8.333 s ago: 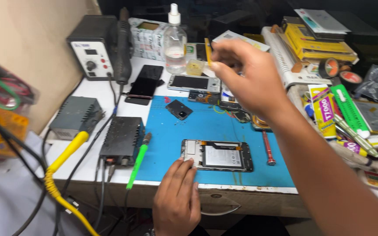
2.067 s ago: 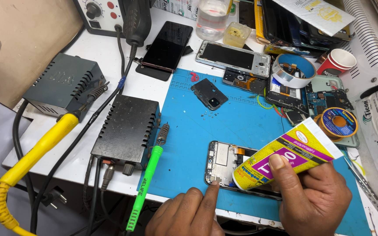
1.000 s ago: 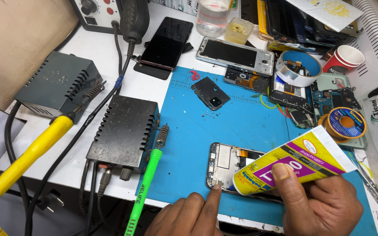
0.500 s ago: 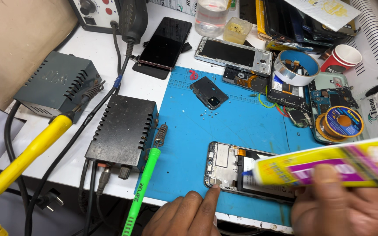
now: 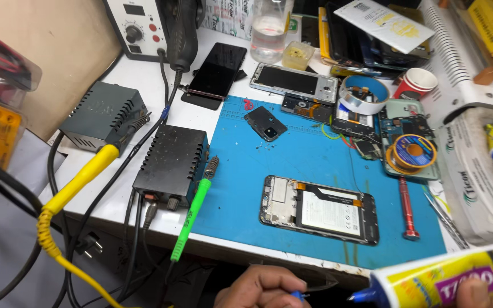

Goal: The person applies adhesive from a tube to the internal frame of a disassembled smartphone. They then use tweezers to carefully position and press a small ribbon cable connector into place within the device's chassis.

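Note:
An opened phone (image 5: pixel 319 210) lies face down on the blue mat (image 5: pixel 315 154), its battery and boards showing, with no hand on it. My right hand (image 5: pixel 476 292) shows only partly at the bottom right corner. It grips a yellow and purple glue tube (image 5: pixel 440 279) whose blue nozzle (image 5: pixel 365 296) points left. My left hand (image 5: pixel 258 288) sits below the table's near edge, fingers closed, with a small blue piece (image 5: pixel 296 295) at its fingertips, a short way from the nozzle.
A green-handled iron (image 5: pixel 192 214) and a yellow-handled tool (image 5: pixel 81 177) lie left of the mat beside two dark boxes (image 5: pixel 172 165). A red screwdriver (image 5: pixel 408 208), solder wire coil (image 5: pixel 412 153), tape roll (image 5: pixel 363 94), phone parts and a bottle (image 5: pixel 269 28) crowd the back and right.
Both hands have drawn back from the phone to below the table's near edge. The tube has moved down and right, off the phone. My left fingers no longer touch the phone's corner.

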